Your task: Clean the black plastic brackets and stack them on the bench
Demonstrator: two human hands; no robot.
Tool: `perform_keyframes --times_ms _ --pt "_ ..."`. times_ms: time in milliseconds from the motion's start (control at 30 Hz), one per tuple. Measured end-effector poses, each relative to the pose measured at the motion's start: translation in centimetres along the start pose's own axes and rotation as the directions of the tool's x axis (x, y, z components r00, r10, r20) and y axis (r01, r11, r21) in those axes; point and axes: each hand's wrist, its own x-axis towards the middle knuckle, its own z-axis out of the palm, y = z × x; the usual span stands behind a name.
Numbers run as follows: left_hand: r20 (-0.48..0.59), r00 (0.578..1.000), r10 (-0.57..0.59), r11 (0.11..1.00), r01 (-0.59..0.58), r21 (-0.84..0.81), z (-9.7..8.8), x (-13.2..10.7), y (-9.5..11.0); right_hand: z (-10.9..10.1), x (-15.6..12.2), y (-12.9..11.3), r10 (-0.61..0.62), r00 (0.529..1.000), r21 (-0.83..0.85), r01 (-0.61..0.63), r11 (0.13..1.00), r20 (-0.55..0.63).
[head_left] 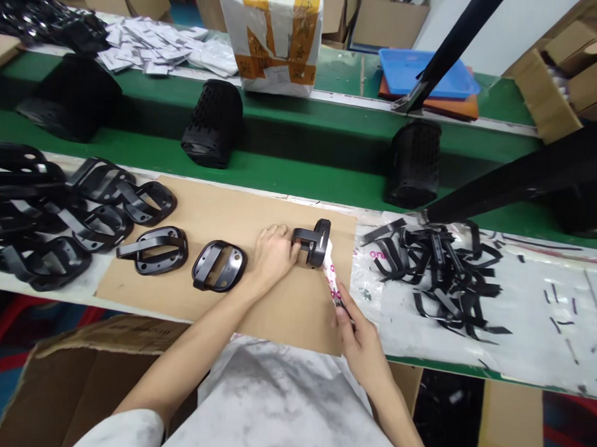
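— What's the biggest thing out there?

— The green conveyor belt (291, 173) across the far side, with black perforated housings (214, 122) standing on it. Beyond it stands a white carton (273, 32) crossed with orange tape; the tape has dark printing, too blurred to read.

— And nearer?

— The tabletop (538, 329), with a brown cardboard sheet (259, 215) in the middle. To the left lies a heap of black frames (38, 216), and two more frames (152, 249) sit singly on the cardboard. To the right, a pile of black strips (436, 271) rests on clear plastic film (370, 274) that carries a few pink letters, cut off and unreadable.

— The hands?

— The left hand (274, 252) is closed on a black bracket part (313, 241), standing it upright on the cardboard. The right hand (360, 337) is wrapped around a white tube (333, 279) with pink print I can't make out, its tip touching the bracket's near right side.
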Motion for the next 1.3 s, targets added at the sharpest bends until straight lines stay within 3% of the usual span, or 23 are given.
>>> perform_keyframes --times_ms 133,300,400,500,600,767,833,967,1067,1200,1300 --pt "-0.018 1.0 -0.016 1.0 0.016 -0.012 0.2 0.0 0.1 0.4 -0.7 0.6 0.078 0.992 0.173 -0.059 0.983 -0.102" --pt "-0.033 0.999 -0.037 0.999 0.037 -0.025 0.0 -0.1 0.4 1.3 -1.4 1.1 0.014 0.946 0.2 0.054 0.978 -0.324" --pt "-0.027 0.999 -0.043 0.998 0.042 -0.041 -0.3 -0.1 0.7 1.4 -0.6 0.3 -0.078 0.979 -0.008 0.078 0.997 -0.191" --pt "-0.013 0.999 -0.052 0.998 0.052 -0.041 -0.5 -0.1 0.8 1.0 0.2 -0.5 -0.093 0.994 -0.154 0.083 0.985 -0.064" --pt "-0.012 0.998 -0.064 0.997 0.064 -0.042 -0.3 0.0 0.8 0.6 0.0 -0.5 -0.051 0.995 -0.104 0.042 0.994 -0.084" --pt "-0.018 0.998 -0.065 0.997 0.064 -0.045 -0.1 -0.1 0.7 1.1 -1.5 0.4 -0.035 0.957 0.045 0.05 0.998 -0.288" --pt "-0.011 0.998 -0.061 0.997 0.061 -0.046 -0.2 -0.2 0.7 1.3 -1.3 0.2 -0.06 0.966 -0.009 0.06 0.998 -0.253" --pt "0.005 0.998 -0.062 0.997 0.062 -0.054 -0.4 -0.1 0.8 1.1 0.0 -0.7 -0.051 0.996 -0.178 0.038 0.983 -0.067" --pt "0.028 0.996 -0.084 0.993 0.086 -0.08 -0.6 0.2 0.5 0.5 0.3 -0.8 -0.008 0.996 -0.157 -0.006 0.988 -0.089" --pt "0.084 0.992 -0.091 0.945 0.113 -0.307 -1.2 0.4 -0.4 -0.1 -0.3 -0.4 -0.049 0.979 -0.136 0.022 0.991 -0.198" --pt "0.092 0.983 -0.161 0.748 0.182 -0.638 -2.0 -0.3 -0.5 -0.6 -0.3 0.0 -0.095 0.968 -0.13 0.066 0.989 -0.233"
